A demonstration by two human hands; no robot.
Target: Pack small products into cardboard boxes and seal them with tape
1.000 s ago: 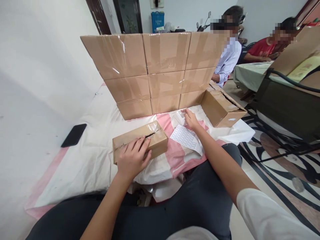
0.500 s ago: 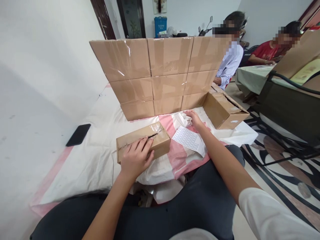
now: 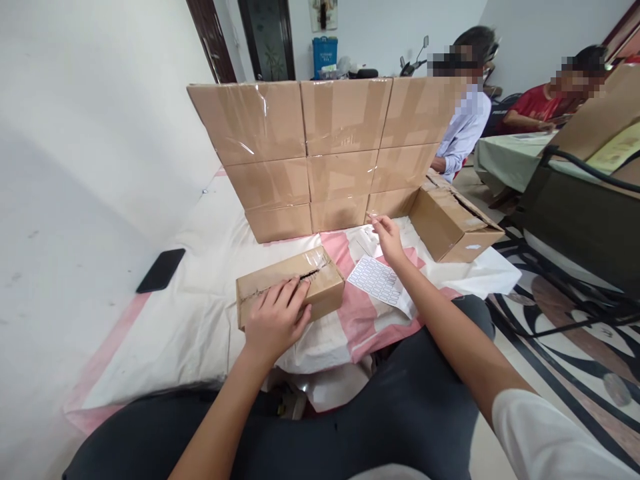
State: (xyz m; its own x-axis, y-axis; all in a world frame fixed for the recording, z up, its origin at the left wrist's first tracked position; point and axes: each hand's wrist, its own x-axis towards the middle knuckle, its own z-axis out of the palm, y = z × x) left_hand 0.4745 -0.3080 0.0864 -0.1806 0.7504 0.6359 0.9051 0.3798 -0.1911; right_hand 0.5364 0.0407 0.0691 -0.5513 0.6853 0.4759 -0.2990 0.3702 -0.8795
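My left hand lies over the top of a small cardboard box, its fingers stretched flat beside a torn slit in the taped lid. My right hand is raised over the cloth near the stacked boxes, with thumb and forefinger pinched together. Whatever is between those fingertips is too small to make out. A small white object lies just below that hand and is partly covered by it. Closer to me, a white sheet of outlined labels rests on the cloth, partly behind my right wrist.
A wall of taped cardboard boxes stands at the back. An open-sided cardboard box sits at the right. A black phone lies on the pink and white cloth at left. Two people sit beyond, at the right.
My right hand has lifted off the small white object and moved slightly up, its fingers now pinched. My left hand stays on the box. The view has shifted a little.
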